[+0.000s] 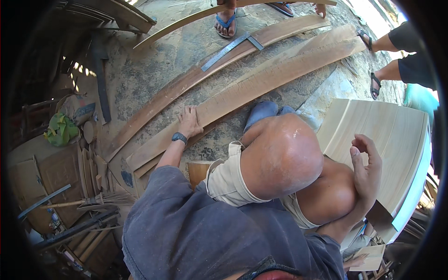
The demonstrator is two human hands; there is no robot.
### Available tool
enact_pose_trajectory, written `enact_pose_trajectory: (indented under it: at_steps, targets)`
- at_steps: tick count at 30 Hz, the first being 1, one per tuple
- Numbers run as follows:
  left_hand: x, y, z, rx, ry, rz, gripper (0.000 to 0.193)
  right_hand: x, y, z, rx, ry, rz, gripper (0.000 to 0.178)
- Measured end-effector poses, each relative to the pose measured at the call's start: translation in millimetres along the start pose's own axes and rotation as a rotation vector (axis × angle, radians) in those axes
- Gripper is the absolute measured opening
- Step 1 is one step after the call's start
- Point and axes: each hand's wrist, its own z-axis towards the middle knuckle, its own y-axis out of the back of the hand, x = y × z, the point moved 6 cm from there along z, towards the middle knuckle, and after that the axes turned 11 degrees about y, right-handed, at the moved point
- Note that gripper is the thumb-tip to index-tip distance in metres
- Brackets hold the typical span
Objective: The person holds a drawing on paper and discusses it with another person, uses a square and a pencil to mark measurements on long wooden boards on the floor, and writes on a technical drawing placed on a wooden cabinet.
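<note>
our left hand [189, 122] on the board [280, 77], our right hand [367, 165] bare
we see the board slant from left of centre to the upper right of the frame. our left hand lies over its upper edge, toward the left end, fingers reaching up the frame; whether they clasp the wood or merely rest, we cannot tell. our right hand, at the right, is raised and loosely half curled around nothing, in front of the pale panel [368, 121]. above the board, a metal square [226, 52] lies on the curved plank [177, 87], and another person's hand [320, 10] is at the plank's right end.
</note>
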Motion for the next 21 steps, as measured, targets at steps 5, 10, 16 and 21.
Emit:
enact_pose_trajectory:
  at_steps: [5,10,16,21]
  targets:
    - [0.8,1.7,-1.3,-0.016,-0.062,-0.063,0.1,56.7,-2.3,-19.3,-0.196,0.132,0.114,0.033]
    - [19.6,-5.4,72.9,-0.037,-0.099,-0.408,0.074,48.9,-21.2,-3.7,0.028,0.16,0.034,0.034]
    - [-20.4,1.7,154.6,-0.242,0.135,-0.405,0.068,56.0,-23.0,-3.4,0.136,0.184,-0.027,0.034]
    - [-36.3,1.5,144.2,-0.19,0.35,-0.384,0.073,50.7,-28.9,-3.5,0.176,0.164,-0.044,0.035]
